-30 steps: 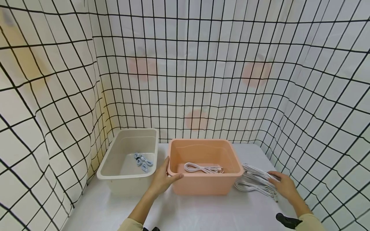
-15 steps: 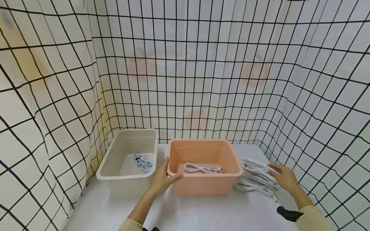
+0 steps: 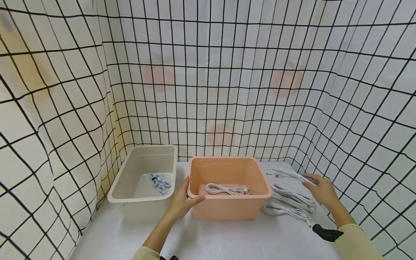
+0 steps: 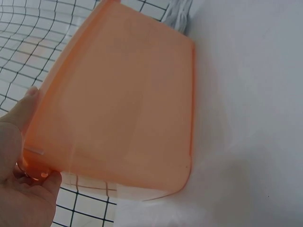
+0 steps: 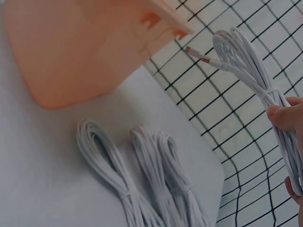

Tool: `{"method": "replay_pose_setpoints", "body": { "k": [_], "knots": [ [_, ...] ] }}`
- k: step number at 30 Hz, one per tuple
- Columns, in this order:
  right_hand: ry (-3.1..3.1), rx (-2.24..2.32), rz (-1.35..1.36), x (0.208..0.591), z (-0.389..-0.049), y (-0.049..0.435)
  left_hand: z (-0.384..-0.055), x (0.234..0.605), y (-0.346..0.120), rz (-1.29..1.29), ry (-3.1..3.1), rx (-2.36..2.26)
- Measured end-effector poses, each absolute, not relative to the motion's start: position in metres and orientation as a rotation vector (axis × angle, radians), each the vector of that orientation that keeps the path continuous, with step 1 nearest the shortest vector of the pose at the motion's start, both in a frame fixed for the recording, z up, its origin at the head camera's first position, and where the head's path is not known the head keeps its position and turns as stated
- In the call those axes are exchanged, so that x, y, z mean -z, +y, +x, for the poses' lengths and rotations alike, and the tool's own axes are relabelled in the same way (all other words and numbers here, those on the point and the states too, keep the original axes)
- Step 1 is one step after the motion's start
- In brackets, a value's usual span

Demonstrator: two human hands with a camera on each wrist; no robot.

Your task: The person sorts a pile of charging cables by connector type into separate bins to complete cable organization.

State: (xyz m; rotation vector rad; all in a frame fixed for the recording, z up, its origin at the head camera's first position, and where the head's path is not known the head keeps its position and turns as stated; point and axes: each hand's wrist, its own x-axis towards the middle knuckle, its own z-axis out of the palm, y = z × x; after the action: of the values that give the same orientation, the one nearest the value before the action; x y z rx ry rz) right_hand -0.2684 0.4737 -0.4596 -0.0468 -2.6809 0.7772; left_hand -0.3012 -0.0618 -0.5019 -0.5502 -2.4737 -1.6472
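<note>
My left hand (image 3: 179,204) grips the front left corner of a peach-orange plastic bin (image 3: 227,208), thumb across the front of its rim. In the bin lies a coiled white cable (image 3: 224,189). Over at the right, my right hand (image 3: 322,190) holds another bundled white charging cable (image 3: 289,173), raised above the table. In the right wrist view the thumb presses on that bundle (image 5: 251,71), and its plug ends stick out toward the bin. Below it, several white cable bundles (image 3: 287,202) lie on the table beside the bin's right side.
A beige bin (image 3: 146,206) stands left of the orange one, with light blue tied cables (image 3: 160,182) inside. Black grid netting (image 3: 208,90) over white sheeting encloses the back and both sides. White cloth (image 3: 224,238) covers the table.
My right hand has lifted one white cable bundle up and back, off the others on the table. The left hand stays at the orange bin's corner.
</note>
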Motion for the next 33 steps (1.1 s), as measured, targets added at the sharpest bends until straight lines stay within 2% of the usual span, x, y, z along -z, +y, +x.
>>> {"method": "replay_pose_setpoints", "body": {
  "k": [15,26,33],
  "knots": [
    [-2.629,-0.709,0.109,0.432,-0.292,0.44,-0.3,0.5,-0.063,-0.584,-2.461,1.666],
    [-2.56,-0.722,0.092,0.401,-0.3,0.437,-0.299,0.5,-0.061,-0.55,-2.467,1.657],
    [-2.519,-0.706,0.205,0.384,-0.307,0.425,-0.3,0.502,-0.061,-0.56,-2.463,1.666]
  ]
}}
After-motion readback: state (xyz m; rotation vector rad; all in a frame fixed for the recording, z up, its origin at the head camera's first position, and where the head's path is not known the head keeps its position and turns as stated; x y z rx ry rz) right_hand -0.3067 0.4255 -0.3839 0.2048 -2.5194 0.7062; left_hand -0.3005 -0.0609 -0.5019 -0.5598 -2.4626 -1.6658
